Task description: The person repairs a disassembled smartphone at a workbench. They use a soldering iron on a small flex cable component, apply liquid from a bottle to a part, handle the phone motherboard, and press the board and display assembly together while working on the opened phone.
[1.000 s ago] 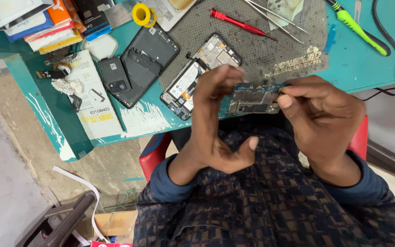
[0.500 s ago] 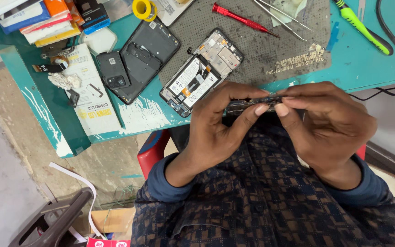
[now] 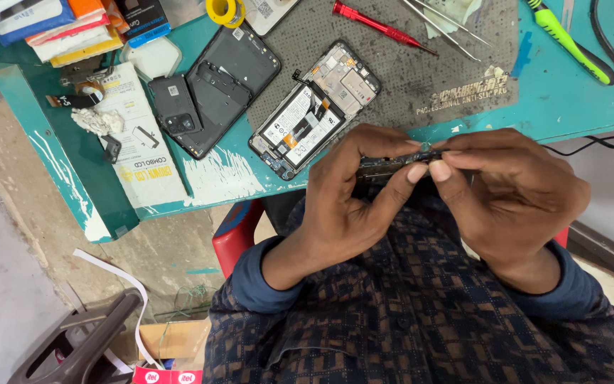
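Both hands meet just off the near edge of the teal desk [image 3: 556,107], pinched together on a small dark circuit board [image 3: 381,169]. The left hand [image 3: 353,203] grips the board from below with fingers curled over its top; the right hand [image 3: 513,195] pinches its right end between thumb and forefinger. Just beyond the left hand lies an opened phone frame [image 3: 314,110] with its battery showing, on a grey work mat [image 3: 421,78]. Farther left sits a black back cover [image 3: 225,85]. Beyond the right hand lie a red screwdriver [image 3: 374,25], tweezers [image 3: 442,25] and a green screwdriver [image 3: 570,43].
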A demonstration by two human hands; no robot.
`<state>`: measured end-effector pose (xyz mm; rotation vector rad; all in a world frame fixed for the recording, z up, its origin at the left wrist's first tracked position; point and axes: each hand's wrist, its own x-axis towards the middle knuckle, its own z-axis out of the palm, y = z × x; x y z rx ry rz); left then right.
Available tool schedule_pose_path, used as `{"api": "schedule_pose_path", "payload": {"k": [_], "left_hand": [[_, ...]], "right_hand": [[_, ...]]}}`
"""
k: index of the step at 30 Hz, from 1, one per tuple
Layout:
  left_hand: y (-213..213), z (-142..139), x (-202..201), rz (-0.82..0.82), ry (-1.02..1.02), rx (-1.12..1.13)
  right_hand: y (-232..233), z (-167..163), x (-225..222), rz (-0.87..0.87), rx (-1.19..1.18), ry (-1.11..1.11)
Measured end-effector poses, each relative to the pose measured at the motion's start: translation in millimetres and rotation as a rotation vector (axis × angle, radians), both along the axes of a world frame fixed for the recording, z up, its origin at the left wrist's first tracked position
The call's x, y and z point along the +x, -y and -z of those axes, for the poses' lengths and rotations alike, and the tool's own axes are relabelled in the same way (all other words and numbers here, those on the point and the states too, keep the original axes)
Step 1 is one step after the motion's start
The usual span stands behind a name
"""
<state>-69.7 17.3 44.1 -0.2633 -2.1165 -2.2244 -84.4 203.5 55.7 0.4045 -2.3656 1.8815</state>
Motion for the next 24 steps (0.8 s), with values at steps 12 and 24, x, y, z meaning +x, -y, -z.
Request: {"api": "schedule_pose_path", "payload": {"k": [12,24], "left_hand": [[0.6,5.5,1.9,-0.067,-0.026,0.05],[-5.4,21.0,2.0,-0.12,0.045,0.095]], "right_hand": [[-0.5,-6.6,4.5,-0.007,0.037,0.047],[4.3,-2.1,-2.3,-0.025,-0.012,0.063]]}}
